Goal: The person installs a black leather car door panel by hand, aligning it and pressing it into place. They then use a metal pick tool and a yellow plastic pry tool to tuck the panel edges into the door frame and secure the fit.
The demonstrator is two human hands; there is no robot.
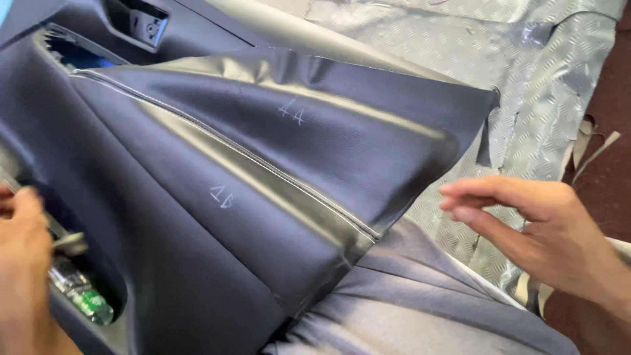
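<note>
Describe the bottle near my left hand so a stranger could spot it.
Start at the big dark car door panel and follow its lower left edge to the storage pocket. The small clear plastic bottle lies there; only it has a green label.

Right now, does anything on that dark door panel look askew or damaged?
Yes: the dark stitched leatherette sheet lies loose and wrinkled over the dark car door panel, its right corner lifted and ragged. A green-labelled bottle sits in the pocket.

left hand (23,263): at panel's left edge, pinching small metal tool (69,242)
right hand (539,227): open, hovering beside dark stitched leather cover (263,171)
bottle (82,296): in door panel (98,39) pocket
</note>
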